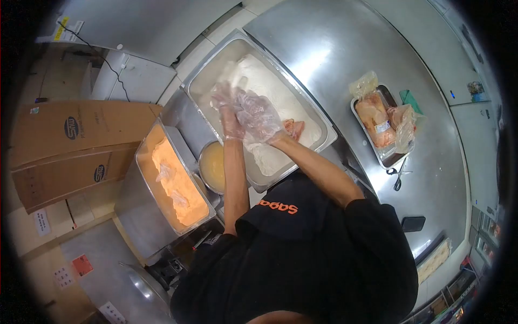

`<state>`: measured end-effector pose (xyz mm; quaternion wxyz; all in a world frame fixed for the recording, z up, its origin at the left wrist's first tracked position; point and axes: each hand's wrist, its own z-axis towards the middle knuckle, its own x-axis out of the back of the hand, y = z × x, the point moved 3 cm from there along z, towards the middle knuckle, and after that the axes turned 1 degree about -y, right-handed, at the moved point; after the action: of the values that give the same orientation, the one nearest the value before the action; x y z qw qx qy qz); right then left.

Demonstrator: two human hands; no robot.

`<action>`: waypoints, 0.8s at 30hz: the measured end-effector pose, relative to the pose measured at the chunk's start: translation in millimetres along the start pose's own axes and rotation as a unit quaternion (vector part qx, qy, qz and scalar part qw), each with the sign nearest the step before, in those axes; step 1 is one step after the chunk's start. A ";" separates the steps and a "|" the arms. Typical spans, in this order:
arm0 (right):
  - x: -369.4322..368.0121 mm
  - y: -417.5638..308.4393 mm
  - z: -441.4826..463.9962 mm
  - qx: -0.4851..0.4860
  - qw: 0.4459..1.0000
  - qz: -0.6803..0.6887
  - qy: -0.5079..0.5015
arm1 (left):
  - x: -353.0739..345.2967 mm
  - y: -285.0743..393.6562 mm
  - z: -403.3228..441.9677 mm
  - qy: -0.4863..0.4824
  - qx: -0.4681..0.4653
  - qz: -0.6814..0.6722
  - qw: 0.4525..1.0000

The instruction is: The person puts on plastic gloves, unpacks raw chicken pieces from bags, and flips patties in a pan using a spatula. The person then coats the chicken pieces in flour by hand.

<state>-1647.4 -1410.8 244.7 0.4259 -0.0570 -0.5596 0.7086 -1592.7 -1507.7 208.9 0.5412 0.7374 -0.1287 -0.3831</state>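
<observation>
Both my hands wear clear plastic gloves and meet over a large steel pan (325, 121) of white flour (270, 81). My left hand (225, 105) is on the left side, its fingers blurred beside a pale floured lump. Close against it is my right hand (258, 116), its fingers hidden by the cloudy glove. A piece of raw meat (294, 128) lies in the flour just right of my right hand. What either hand holds, if anything, cannot be made out.
Left of the flour pan are a bowl of yellow liquid (213, 166) and a pan of orange powder (175, 186). On the steel counter (345, 54) sit a tray of bagged raw meat (380, 121), scissors (398, 178) and a black phone-like object (413, 224). Cardboard boxes (86, 151) stand far left.
</observation>
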 end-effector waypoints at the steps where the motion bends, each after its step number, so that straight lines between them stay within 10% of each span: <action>1: -1.8 -2.4 3.3 -0.002 1.000 -0.001 0.001 | 0.0 5.1 1.3 0.015 -0.018 -0.014 1.000; 16: -71.8 -32.3 -74.5 0.150 0.968 -0.161 -0.120 | 75.3 41.9 -10.0 0.211 -0.296 -0.006 0.932; 19: -79.3 -39.9 -119.1 0.305 0.871 -0.344 -0.174 | 133.2 70.9 6.9 0.225 -0.421 0.008 0.879; 21: -51.4 -38.7 -142.9 0.126 0.974 -0.097 -0.161 | 148.5 109.0 17.9 0.245 -0.439 0.164 0.849; 24: 0.2 -20.5 -150.4 -0.045 0.953 -0.281 -0.106 | 65.2 132.0 -18.0 0.270 -0.572 0.315 0.708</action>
<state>-1552.6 -1298.5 206.9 0.5428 0.1592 -0.6263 0.5365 -1506.5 -1584.8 301.7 0.9602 0.2752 0.0416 0.0251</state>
